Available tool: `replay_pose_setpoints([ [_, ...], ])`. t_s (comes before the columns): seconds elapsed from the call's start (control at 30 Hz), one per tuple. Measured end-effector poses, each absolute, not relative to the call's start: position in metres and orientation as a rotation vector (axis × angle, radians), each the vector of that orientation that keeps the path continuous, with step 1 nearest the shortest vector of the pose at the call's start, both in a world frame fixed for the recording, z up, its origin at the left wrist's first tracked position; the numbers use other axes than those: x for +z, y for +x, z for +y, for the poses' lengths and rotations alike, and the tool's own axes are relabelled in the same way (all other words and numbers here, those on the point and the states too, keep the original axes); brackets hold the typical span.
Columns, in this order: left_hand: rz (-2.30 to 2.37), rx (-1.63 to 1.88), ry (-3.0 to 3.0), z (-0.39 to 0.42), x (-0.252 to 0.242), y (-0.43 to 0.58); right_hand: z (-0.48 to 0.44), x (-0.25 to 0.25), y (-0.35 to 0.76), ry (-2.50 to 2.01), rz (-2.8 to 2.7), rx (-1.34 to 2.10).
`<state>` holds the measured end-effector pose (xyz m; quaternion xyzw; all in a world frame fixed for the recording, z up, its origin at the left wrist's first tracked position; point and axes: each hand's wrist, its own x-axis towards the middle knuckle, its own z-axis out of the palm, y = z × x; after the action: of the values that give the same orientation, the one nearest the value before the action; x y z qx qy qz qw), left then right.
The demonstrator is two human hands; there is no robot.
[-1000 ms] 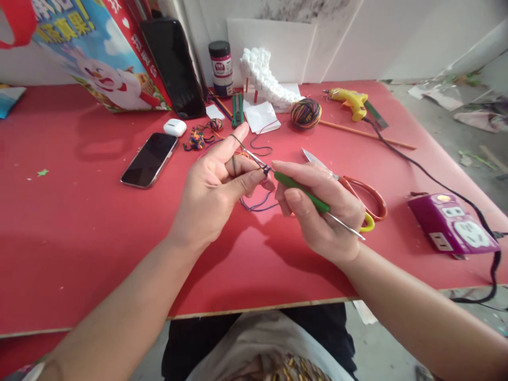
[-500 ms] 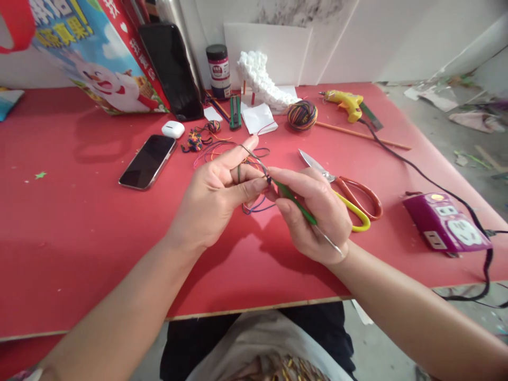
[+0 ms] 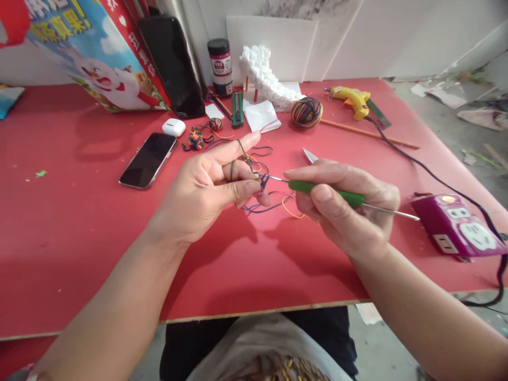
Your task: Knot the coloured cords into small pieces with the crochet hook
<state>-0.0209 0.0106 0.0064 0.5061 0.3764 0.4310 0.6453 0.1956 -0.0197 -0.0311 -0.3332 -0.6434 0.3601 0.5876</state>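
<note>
A small piece of dark blue and pink crochet point(image 3: 263, 183) is pinched between the thumb and fingers of my left hand point(image 3: 210, 193). Dark yarn loops around that hand's fingers, and its index finger stretches out. My right hand point(image 3: 347, 206) is closed around the green handle of a crochet hook point(image 3: 304, 186). The hook's metal tip reaches left to the crochet piece, in the yarn loops. Loose multicoloured yarn point(image 3: 260, 207) lies on the table under and behind my hands. Scissors point(image 3: 309, 155) lie behind my right hand, which hides all but a blade.
On the red table point(image 3: 79, 238) lie a phone point(image 3: 148, 160), a white earphone case point(image 3: 173, 127), a yarn ball point(image 3: 307, 112), a yellow glue gun point(image 3: 351, 100) with its cord, and a purple power socket point(image 3: 456, 225). A second phone point(image 3: 172, 69) leans against a colourful bag point(image 3: 107, 63).
My right hand has moved right, away from my left hand, and the crochet hook has turned more level. The metal shaft now shows between the hands. The scissor handles are now covered.
</note>
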Motion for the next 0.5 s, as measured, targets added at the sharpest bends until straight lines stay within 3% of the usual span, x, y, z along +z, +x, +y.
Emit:
replay_pose_setpoints([
  [0.5, 0.786, 0.86, 1.218, 0.015, 0.008, -0.029, -0.014, -0.018, 0.209, -0.686, -1.43, 1.026],
])
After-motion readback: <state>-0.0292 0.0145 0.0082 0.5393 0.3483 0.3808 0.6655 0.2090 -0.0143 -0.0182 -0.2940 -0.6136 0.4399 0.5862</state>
